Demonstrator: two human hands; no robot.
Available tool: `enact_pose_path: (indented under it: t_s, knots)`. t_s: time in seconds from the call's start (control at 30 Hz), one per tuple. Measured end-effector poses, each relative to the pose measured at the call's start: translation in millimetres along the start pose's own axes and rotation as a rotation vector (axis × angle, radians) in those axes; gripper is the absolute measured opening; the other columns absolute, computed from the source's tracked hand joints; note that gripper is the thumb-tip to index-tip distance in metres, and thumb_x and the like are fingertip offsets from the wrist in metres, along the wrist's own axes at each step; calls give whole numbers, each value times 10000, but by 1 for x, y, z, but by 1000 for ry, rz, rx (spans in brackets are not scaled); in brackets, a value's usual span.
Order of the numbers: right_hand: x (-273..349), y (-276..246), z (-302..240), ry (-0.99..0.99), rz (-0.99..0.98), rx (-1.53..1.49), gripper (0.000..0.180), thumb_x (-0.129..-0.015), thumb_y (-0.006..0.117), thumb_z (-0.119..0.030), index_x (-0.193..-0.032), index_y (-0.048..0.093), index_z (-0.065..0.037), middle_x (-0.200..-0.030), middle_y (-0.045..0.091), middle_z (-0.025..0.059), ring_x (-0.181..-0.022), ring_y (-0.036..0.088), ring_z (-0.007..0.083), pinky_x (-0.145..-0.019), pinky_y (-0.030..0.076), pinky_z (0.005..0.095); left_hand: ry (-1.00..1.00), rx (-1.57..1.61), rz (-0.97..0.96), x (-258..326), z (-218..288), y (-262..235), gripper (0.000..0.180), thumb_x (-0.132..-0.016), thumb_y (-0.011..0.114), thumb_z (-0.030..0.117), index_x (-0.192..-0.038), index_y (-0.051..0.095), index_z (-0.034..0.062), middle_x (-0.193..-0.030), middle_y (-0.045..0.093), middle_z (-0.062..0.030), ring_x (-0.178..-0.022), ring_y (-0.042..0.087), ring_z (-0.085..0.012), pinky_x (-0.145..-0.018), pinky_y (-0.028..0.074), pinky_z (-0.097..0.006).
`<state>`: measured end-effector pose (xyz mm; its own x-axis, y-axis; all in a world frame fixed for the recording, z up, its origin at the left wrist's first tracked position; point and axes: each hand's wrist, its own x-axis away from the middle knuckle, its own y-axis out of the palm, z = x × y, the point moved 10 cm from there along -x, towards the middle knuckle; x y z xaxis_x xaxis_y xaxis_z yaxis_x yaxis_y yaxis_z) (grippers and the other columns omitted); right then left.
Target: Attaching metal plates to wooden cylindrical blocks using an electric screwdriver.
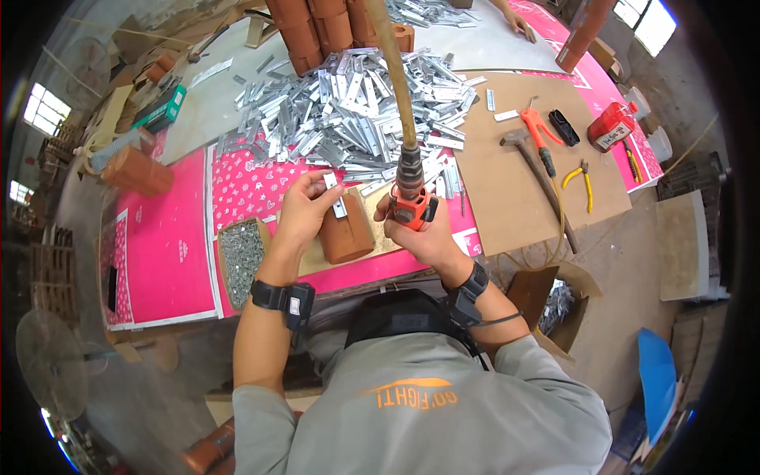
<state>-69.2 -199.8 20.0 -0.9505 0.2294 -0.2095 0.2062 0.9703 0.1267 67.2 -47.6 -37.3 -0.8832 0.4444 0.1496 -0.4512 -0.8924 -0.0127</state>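
My left hand [299, 212] pinches a short silver metal strip [337, 199] between thumb and fingers. The strip lies against the top of a reddish-brown block [347, 239] with rounded sides, on a light wooden board [385, 241] at the table's near edge. Just right of the block, my right hand [430, 237] is wrapped around a red and black power driver [409, 207]. A thick tan hose or pole [393, 75] runs up from the driver. The driver's working tip is hidden from view.
Behind my hands lies a big heap of metal strips [356, 111]. A tray of small screws [244, 257] is at left. On cardboard at right are a hammer [538, 178], yellow pliers [587, 188] and a red bottle [611, 127]. Another person's hand [518, 25] rests at the far side.
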Motion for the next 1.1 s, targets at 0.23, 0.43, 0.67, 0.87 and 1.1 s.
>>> enact_pose_path:
  t_s: [0.23,0.43,0.67,0.87,1.1]
  knots:
    - [-8,5,-1,-3,18,-15,249,-773,652,18,-1021,659,5,-917,687,29,-828,622,84,-765,518,262,31,-131,-84,8,6,8,386,-925,672,44,-1285,538,11,-1015,690,-95,-938,644,-122,-802,506,-256]
    - [-19,10,-6,-56,13,-35,274,-778,660,10,-1052,647,3,-930,679,29,-838,617,86,-783,516,272,114,16,-78,20,-2,13,323,-949,647,63,-1246,528,15,-1025,645,-80,-899,625,-108,-780,509,-238]
    - [-39,22,6,-107,66,-53,253,-788,691,-22,-1036,649,4,-898,671,15,-817,595,66,-755,504,254,128,140,-24,22,-12,16,240,-981,600,79,-1207,539,27,-1058,632,-75,-935,612,-98,-788,503,-232]
    - [-40,24,7,-120,24,-60,249,-793,691,-26,-1035,648,15,-899,680,24,-819,605,74,-761,512,256,165,171,19,20,-20,16,234,-994,568,69,-1221,541,20,-1108,654,-92,-1001,606,-114,-847,484,-248]
    - [-39,21,10,-122,44,-58,250,-790,689,-35,-1032,645,4,-890,679,34,-812,605,77,-756,512,261,141,204,12,21,-21,15,161,-971,539,15,-1130,561,19,-1053,652,-79,-961,610,-110,-837,479,-244]
